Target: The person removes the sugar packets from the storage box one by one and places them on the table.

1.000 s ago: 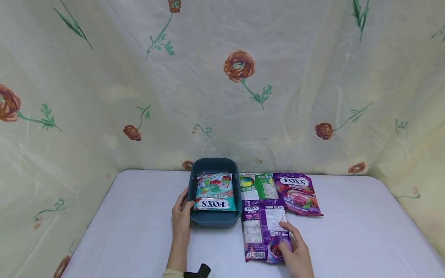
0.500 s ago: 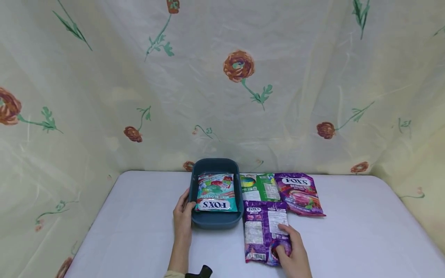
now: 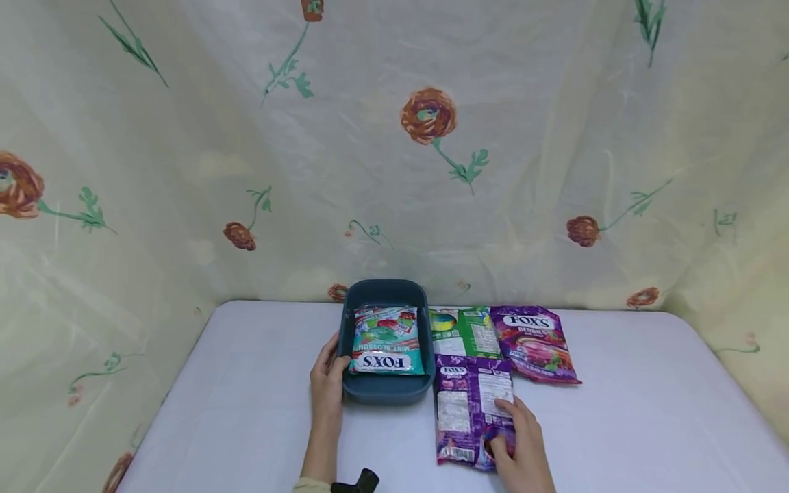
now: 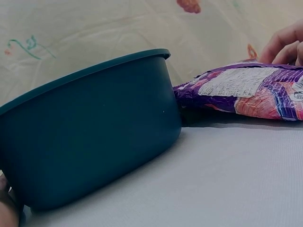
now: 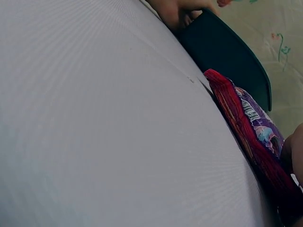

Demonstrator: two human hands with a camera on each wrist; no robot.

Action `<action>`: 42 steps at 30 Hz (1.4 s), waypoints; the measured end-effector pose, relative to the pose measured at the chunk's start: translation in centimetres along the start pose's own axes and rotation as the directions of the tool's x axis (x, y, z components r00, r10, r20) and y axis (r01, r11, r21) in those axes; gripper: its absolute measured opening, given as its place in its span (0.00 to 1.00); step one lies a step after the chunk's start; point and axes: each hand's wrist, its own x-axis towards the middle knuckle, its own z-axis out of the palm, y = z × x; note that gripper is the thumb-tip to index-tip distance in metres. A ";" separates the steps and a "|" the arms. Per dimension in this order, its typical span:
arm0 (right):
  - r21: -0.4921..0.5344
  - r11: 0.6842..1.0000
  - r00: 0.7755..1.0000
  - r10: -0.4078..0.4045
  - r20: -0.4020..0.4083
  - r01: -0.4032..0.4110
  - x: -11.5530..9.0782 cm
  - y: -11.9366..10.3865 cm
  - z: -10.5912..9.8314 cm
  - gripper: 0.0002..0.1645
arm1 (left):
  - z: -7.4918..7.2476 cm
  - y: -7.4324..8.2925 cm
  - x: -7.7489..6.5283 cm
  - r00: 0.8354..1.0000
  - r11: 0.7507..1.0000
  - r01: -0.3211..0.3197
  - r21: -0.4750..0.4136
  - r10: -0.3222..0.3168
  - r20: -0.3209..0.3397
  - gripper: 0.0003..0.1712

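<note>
A dark teal plastic tub [image 3: 387, 392] stands at the back of the table. Inside it lies a Fox's Mint Blossom candy bag [image 3: 385, 339], its print upside down. My left hand [image 3: 327, 383] holds the tub's left wall, thumb at the rim. To the tub's right, a purple Fox's candy bag [image 3: 455, 411] lies back side up. My right hand [image 3: 524, 445] grips this bag by its lower right part, thumb and fingers over its surface. In the left wrist view the tub's side [image 4: 94, 132] fills much of the picture, and the purple bag [image 4: 236, 90] lies beyond.
Behind the purple bag lies a green candy bag [image 3: 477, 332], partly covered by it. A Fox's Berries bag [image 3: 535, 346] lies face up at its right. The white-covered table [image 3: 246, 411] ends at a flowered curtain [image 3: 493, 239]. A black strap piece [image 3: 357, 483] shows at the left wrist.
My right hand has slid slightly further over the purple candy bag. The left hand keeps its hold on the tub. The whole view has shifted a little.
</note>
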 end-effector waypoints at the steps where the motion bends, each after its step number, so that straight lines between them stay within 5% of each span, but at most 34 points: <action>1: 0.006 1.000 1.000 0.000 -0.006 0.000 0.0 0.0 0.0 0.35 | 0.0 0.0 0.0 1.000 1.000 -0.002 -0.001 0.002 -0.001 0.27; 15: 0.099 0.994 0.998 0.041 -0.051 -0.036 -0.2 -0.4 -0.3 0.33 | 0.2 -0.1 -0.1 1.000 1.000 -0.009 0.004 0.009 -0.004 0.27; 27: 0.162 0.984 0.961 -0.031 -0.275 0.078 -0.3 -0.6 0.0 0.25 | 0.2 0.0 0.0 1.000 1.000 -0.003 -0.008 0.003 -0.006 0.27; 34: 0.260 0.966 0.965 0.057 -0.255 0.012 0.1 -1.0 -0.3 0.25 | 0.2 0.0 0.0 1.000 1.000 -0.004 -0.003 0.004 -0.006 0.27; 39: 0.288 0.957 0.960 0.047 -0.277 0.036 0.7 -1.8 -0.4 0.24 | 0.2 -0.2 0.0 1.000 1.000 -0.002 0.009 0.002 -0.007 0.27; 42: 0.331 0.943 0.974 0.035 -0.224 0.042 1.0 -2.8 -0.4 0.24 | 0.2 -0.1 0.0 1.000 1.000 -0.005 0.008 0.005 -0.010 0.27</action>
